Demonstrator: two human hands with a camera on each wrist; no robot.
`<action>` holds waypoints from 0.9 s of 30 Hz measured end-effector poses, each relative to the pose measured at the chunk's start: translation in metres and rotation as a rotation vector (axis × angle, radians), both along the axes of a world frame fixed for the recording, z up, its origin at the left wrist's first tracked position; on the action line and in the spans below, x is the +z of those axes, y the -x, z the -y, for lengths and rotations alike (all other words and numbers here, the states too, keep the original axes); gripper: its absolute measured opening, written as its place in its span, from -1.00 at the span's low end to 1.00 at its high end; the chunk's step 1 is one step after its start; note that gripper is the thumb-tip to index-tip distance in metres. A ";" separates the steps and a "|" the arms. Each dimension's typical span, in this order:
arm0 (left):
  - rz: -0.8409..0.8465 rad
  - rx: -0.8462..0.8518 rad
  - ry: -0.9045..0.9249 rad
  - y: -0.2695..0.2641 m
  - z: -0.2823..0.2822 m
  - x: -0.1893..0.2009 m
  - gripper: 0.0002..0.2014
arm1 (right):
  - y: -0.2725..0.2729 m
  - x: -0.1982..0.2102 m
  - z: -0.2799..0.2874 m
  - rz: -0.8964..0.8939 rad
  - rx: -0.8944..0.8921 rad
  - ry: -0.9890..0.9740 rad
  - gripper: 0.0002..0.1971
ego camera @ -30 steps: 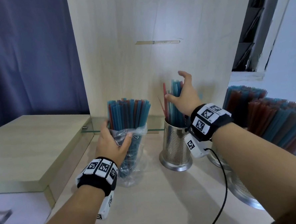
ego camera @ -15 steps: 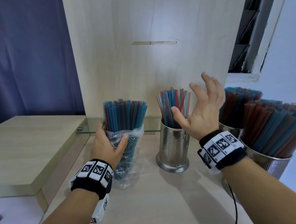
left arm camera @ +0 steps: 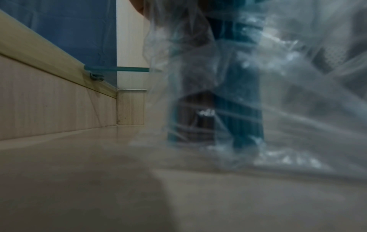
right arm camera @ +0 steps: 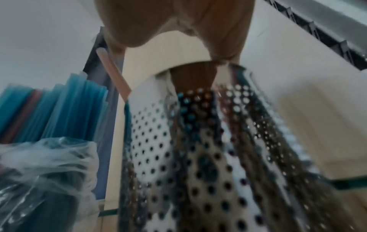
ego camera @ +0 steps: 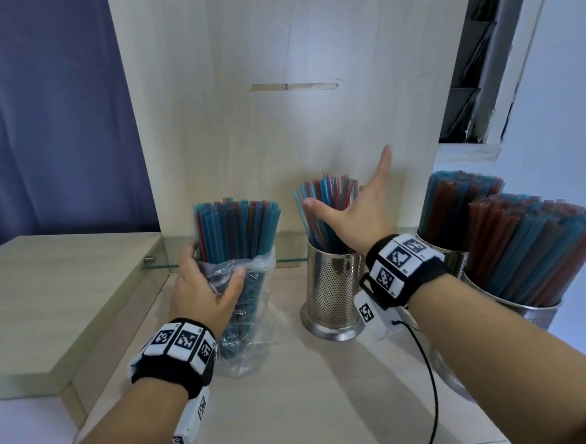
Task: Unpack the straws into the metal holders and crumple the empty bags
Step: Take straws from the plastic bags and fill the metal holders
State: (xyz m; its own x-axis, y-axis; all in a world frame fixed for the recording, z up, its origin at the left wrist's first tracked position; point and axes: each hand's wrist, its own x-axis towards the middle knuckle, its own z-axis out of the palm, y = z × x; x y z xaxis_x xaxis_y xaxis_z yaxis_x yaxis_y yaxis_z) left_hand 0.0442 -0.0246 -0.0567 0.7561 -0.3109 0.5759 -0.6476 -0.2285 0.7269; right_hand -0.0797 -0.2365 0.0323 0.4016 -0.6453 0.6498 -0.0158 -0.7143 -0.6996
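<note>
A clear plastic bag (ego camera: 252, 313) stands on the wooden shelf, rolled down around a bundle of blue and red straws (ego camera: 237, 228). My left hand (ego camera: 203, 289) grips the bag and bundle at the rolled rim. To the right stands a perforated metal holder (ego camera: 334, 294) with several straws fanned out inside (ego camera: 324, 199). My right hand (ego camera: 356, 207) hovers flat over that holder, fingers straight and spread, thumb near the straw tops, holding nothing. The left wrist view shows the bag (left arm camera: 248, 94) up close; the right wrist view shows the holder wall (right arm camera: 198, 157) beneath the palm.
Two more metal holders packed with straws stand at the right, one behind (ego camera: 455, 205) and one nearer (ego camera: 526, 252). A wooden back panel (ego camera: 295, 118) rises behind. A glass strip (ego camera: 170, 260) and a raised wooden ledge (ego camera: 49, 298) lie to the left.
My right hand let go of the straws in the middle holder, lifted and spread flat above them. The straws have fanned out. My left hand keeps its grip on the bag.
</note>
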 end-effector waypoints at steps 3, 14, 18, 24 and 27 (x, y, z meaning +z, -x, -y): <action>0.006 0.005 -0.003 0.001 0.001 0.000 -0.23 | -0.010 0.001 0.000 -0.112 0.089 -0.059 0.37; -0.013 -0.007 0.005 -0.006 0.001 -0.003 -0.20 | -0.022 0.010 0.023 -0.337 0.136 -0.153 -0.01; -0.012 0.000 0.001 -0.005 0.001 -0.003 -0.21 | -0.023 0.020 0.031 -0.386 0.168 -0.239 -0.07; -0.016 -0.002 -0.012 -0.003 0.001 -0.001 -0.23 | -0.010 0.007 0.036 -0.495 0.139 -0.310 -0.53; -0.018 0.000 -0.017 -0.003 0.001 0.000 -0.22 | -0.010 0.006 0.036 -0.428 0.183 -0.405 -0.60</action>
